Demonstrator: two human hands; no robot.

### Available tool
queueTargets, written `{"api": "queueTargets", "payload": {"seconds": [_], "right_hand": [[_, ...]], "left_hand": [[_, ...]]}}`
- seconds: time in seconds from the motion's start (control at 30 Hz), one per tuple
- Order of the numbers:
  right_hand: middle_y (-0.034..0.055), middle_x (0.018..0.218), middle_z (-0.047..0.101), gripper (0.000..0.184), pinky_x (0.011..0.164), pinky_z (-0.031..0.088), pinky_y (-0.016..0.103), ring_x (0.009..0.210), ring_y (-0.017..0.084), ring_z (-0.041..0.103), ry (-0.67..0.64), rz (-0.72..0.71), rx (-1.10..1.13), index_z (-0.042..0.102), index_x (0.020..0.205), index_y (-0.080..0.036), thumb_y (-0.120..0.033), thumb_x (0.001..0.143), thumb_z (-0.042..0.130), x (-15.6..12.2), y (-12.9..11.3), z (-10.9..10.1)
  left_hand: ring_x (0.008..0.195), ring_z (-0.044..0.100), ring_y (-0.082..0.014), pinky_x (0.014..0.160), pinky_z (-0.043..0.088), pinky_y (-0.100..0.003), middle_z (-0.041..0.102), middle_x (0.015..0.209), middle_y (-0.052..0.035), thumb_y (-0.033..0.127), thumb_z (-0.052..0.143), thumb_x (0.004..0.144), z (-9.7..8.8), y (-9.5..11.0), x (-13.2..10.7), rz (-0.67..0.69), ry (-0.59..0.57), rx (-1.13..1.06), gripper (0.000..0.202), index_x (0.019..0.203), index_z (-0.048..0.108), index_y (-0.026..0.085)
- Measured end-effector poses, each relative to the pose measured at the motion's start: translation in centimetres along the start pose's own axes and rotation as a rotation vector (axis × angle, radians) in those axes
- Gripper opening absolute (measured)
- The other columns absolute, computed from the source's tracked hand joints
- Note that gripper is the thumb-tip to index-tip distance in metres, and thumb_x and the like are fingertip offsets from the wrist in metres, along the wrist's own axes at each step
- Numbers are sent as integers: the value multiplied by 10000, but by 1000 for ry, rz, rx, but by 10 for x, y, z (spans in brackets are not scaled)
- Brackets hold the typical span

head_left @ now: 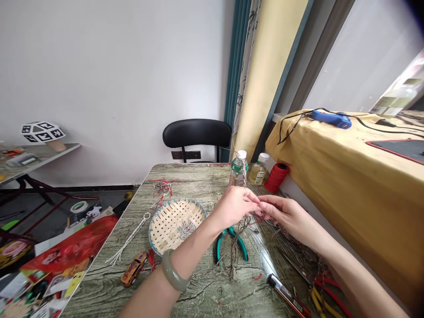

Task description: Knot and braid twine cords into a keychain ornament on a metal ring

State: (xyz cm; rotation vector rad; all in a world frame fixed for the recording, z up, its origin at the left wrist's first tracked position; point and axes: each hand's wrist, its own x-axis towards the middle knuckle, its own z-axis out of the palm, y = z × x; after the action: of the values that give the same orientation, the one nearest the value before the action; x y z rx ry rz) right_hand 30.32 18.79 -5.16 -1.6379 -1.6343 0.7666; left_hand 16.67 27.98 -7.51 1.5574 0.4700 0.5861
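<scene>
A twisted or braided red and white cord (244, 171) hangs from the neck of a green-labelled plastic bottle (236, 176) and runs down behind my left hand (236, 205). That hand is closed in a pinch on the cord's strands. My right hand (286, 214) meets it fingertip to fingertip, also pinching; thin red strands show just under the fingers, but the exact grip is hidden. Below the hands lie teal-handled pliers (244, 248) with brown twine (233, 258) across them. A round woven bamboo basket (162, 221) with small silvery beads (186, 229) sits left of my left forearm.
A small bottle (258, 170) and a red thread spool (277, 177) stand at the back right. Left are a white knotted cord (132, 236), a toy car (134, 268) and thread scraps (163, 187). A black tube (286, 295) and red-yellow-handled pliers (326, 296) lie front right.
</scene>
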Motion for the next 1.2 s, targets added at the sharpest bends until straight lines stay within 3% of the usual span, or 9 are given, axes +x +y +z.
{"api": "queueTargets", "payload": {"seconds": [0.07,0.17,0.37,0.5,0.6,0.7,0.9,1.03,1.2], "right_hand": [[-6,625,556,307,485,361,230,546,132,471,-43,34,29,638,887,-172,-425,824,477,1,4,-5],[-24,581,476,293,479,312,214,531,102,399,-67,73,80,628,750,-153,-410,814,504,0,9,-11],[-57,525,346,353,388,260,200,430,73,295,-38,96,204,588,789,-143,-431,859,397,-2,18,-10],[-27,571,453,382,392,315,213,442,97,402,79,47,155,555,1070,-149,-407,880,347,0,20,4],[53,787,624,380,576,443,279,667,176,573,137,-16,22,516,1169,-177,-368,860,406,1,17,15],[86,945,646,366,729,441,355,836,240,598,139,-71,-134,491,1184,-194,-320,848,423,-1,11,22],[79,813,655,319,580,442,349,655,247,616,138,-78,-321,396,1173,-165,-262,871,364,-4,9,31],[45,750,647,214,568,439,312,596,208,598,196,-71,-351,358,1086,-183,-249,883,348,-5,10,33],[-20,597,600,101,508,413,251,523,165,554,162,-96,-391,481,909,-224,-240,882,385,-2,7,20]], "left_hand": [[591,632,-146,563,460,-249,662,610,-33,196,661,661,-2,-2,2,-10,-2,-14,140,753,573,139],[630,642,-158,579,455,-249,646,613,-25,149,680,629,-5,-8,5,-7,-14,-32,182,727,526,145],[703,629,-136,656,449,-246,640,672,-20,122,626,667,-7,-14,6,16,23,-63,60,688,571,131],[610,580,-113,578,437,-233,660,691,-36,167,599,689,-5,-12,3,-10,36,-65,97,739,667,118],[534,520,-96,480,393,-212,641,666,-32,260,629,676,-1,-12,2,-26,71,-75,176,755,677,111],[544,518,-97,497,403,-208,615,625,-24,250,659,639,5,-16,3,-42,142,-86,162,693,645,98],[581,570,-125,550,449,-235,634,644,-34,120,538,687,17,-28,5,-44,313,-40,42,702,575,130],[611,583,-133,588,458,-243,637,653,-11,147,530,725,18,-26,-1,9,358,10,71,776,573,170],[571,571,-129,573,443,-244,601,578,15,226,517,771,15,-22,-4,53,375,14,92,843,555,183]]}}
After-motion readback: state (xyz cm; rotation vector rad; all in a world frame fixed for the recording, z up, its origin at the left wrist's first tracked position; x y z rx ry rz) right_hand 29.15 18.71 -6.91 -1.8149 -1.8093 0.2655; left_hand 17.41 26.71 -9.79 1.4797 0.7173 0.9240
